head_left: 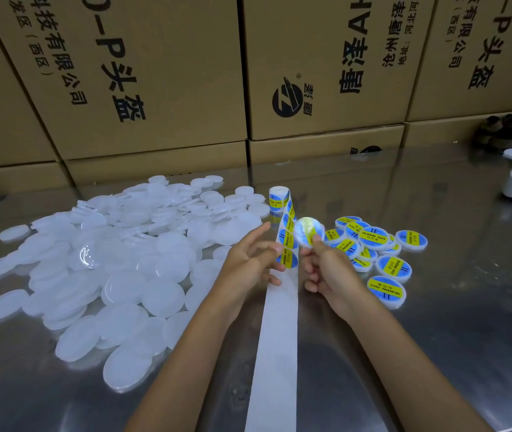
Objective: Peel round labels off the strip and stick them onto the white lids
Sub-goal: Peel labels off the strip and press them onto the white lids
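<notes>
Labels — "SOLDERING PASTE", yellow on blue — on labelled lids

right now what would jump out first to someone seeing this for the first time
A big heap of plain white lids spreads over the left of the shiny metal table. At the centre, the left hand pinches the label strip while the right hand holds a lid. Finished blue-and-yellow labelled lids cluster right of the hands.

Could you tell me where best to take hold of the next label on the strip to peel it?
Probably pinch the label at its curved right edge, coming from the right; the left hand holds the strip on its left side.
</notes>
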### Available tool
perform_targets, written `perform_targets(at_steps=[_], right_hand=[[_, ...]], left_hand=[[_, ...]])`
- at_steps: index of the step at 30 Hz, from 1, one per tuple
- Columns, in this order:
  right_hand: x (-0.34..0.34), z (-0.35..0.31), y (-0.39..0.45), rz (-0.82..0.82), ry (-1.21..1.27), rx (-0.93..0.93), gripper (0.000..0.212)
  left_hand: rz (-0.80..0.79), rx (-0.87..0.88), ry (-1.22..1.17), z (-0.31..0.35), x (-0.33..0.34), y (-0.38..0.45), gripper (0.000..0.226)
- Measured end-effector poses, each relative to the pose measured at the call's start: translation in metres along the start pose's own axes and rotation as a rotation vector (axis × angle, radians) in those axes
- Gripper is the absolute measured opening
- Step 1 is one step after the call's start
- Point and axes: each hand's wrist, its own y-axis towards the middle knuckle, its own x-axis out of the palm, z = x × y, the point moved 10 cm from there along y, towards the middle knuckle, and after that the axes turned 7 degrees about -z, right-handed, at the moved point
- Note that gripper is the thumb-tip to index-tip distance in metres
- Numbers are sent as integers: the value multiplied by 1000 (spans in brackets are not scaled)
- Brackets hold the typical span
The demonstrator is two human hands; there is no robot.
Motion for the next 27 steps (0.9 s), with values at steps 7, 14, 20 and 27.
perform_targets(at_steps=[7, 14, 20, 27], right_hand=[[-27, 3, 5, 117, 464, -22, 25], [-25, 1, 5, 100, 426, -31, 18], [-10, -17, 1, 94, -37, -198, 18], [14, -37, -8, 122, -656, -539, 14]], left_hand=[[127, -53, 31, -4, -15, -1, 34], [594, 199, 626, 49, -70, -25, 27], [470, 115, 1046, 46, -77, -17, 27], [262, 15, 1341, 22, -56, -6, 26]])
